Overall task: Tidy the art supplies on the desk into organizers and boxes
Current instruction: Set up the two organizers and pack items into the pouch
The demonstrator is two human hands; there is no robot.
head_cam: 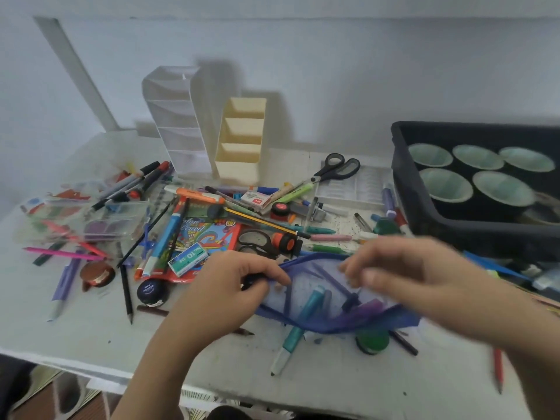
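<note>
A blue mesh zip pouch (pixel 315 286) lies on the white desk (pixel 91 334) near the front, with a teal marker (pixel 306 310) and dark pens showing through it. My left hand (pixel 230 292) pinches the pouch's left end at the zip. Blurred by motion, my right hand (pixel 418 274) hovers over the pouch's upper right edge with fingers curled; what it holds is unclear. Pens, pencils and markers lie scattered across the desk. A white tiered organizer (pixel 175 116) and a cream tiered organizer (pixel 242 137) stand at the back.
A dark bin (pixel 424 204) with several pale cups sits at the right. Black scissors (pixel 333 168), a clear tray (pixel 354 189), a staple box (pixel 188 257), a coloured-pencil box (pixel 212 234), a black paint jar (pixel 151 291) and clear plastic cases (pixel 91 219) crowd the desk.
</note>
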